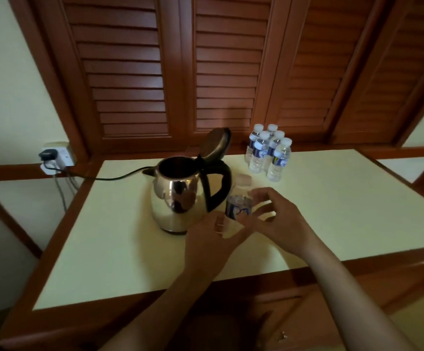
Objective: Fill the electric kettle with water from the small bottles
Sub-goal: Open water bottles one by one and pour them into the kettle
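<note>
Head view: table (332, 198) carries the steel kettle (178, 198), lid (217, 143) flipped up, with five spare bottles (269, 153) at the back. Left hand (211, 244) curls round the base of one bottle (240, 206), right hand (282, 219) pinches its body, just beside the kettle handle. Cap (244, 179) on. Risk: squeezing the soft bottle while uncapping probably spurts water toward the powered kettle base; a rushed pour may miss the opening.

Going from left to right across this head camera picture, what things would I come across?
Wall socket with a plug in it → black cord → kettle, lid open → small bottle being held → group of five bottles at the back of the table.
</note>
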